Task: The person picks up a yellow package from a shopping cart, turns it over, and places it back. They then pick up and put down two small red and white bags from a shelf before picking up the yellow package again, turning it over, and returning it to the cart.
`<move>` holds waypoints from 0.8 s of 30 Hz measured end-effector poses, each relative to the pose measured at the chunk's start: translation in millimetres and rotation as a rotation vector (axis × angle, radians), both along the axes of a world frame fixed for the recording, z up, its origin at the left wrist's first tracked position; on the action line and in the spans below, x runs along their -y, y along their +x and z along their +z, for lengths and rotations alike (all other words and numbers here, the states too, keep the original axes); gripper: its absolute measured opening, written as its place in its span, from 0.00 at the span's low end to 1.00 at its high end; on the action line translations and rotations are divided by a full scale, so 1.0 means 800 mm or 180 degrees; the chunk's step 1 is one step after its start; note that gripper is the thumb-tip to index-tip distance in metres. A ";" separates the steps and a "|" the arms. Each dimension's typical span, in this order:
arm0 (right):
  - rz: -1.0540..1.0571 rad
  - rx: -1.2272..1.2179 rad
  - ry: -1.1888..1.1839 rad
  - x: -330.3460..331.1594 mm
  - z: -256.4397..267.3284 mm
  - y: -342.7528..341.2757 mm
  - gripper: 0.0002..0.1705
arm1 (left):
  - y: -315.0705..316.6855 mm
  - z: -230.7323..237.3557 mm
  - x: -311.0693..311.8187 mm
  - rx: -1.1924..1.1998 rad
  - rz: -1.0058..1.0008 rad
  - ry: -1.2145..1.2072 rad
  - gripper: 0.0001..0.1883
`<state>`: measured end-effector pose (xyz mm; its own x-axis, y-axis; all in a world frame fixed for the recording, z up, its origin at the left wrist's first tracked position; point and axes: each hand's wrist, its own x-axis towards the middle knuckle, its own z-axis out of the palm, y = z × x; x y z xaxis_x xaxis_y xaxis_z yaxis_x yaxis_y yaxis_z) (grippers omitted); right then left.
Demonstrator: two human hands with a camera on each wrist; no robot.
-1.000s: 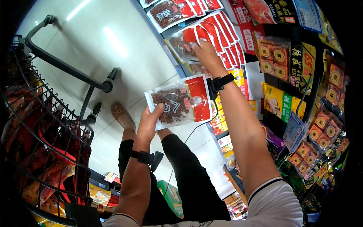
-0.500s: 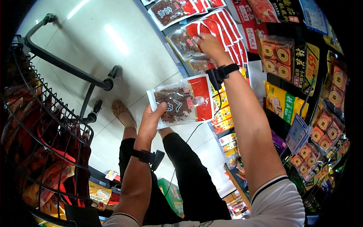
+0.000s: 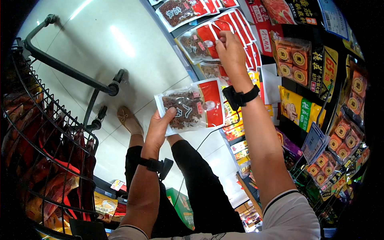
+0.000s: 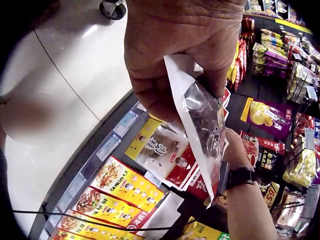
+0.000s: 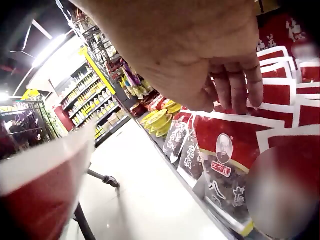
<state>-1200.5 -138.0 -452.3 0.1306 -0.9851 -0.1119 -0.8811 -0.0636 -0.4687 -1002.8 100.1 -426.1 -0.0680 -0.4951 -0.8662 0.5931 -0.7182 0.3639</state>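
In the head view my left hand (image 3: 159, 126) grips one end of a clear-and-red packet of star anise (image 3: 191, 108), thumb on its printed front. Edge-on, the same packet (image 4: 200, 127) shows in the left wrist view. My right hand (image 3: 233, 56) is at a shelf row of matching packets, its loosely bent fingers by the red top of the front packet (image 3: 198, 44). In the right wrist view the fingers (image 5: 237, 87) hang down over the white-edged tops of the row, with the front packet (image 5: 225, 160) below the hand and nothing visibly held.
A wire shopping cart (image 3: 52, 160) filled with packaged goods stands at the left. Other packets (image 3: 176, 14) lie farther along the shelf. Wrapped seasoning blocks (image 3: 294, 60) and a yellow packet (image 3: 300, 108) hang at the right. A thin cable (image 3: 200, 146) runs between the wrists.
My right hand has drawn back from the front packet's clear part to its red top end, uncovering the printed portrait. The left hand and its packet stay nearly still.
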 end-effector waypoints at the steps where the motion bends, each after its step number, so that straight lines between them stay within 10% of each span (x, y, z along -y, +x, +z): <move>1: 0.0090 -0.0057 -0.0036 -0.003 -0.003 -0.001 0.15 | 0.000 0.000 -0.001 -0.0008 -0.0007 0.0031 0.24; 16: 0.0380 -0.0500 0.0238 0.012 -0.033 -0.008 0.14 | -0.004 -0.009 -0.002 0.0112 0.0285 -0.0122 0.23; 24: 0.0016 0.1059 0.0861 0.009 0.000 -0.010 0.16 | 0.006 -0.013 -0.001 0.0165 0.0282 -0.0139 0.26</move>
<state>-1208.1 -145.4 -452.2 0.2080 -0.9254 -0.3169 -0.6790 0.0967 -0.7278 -998.0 101.1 -436.8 0.0221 -0.5345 -0.8449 0.6330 -0.6466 0.4257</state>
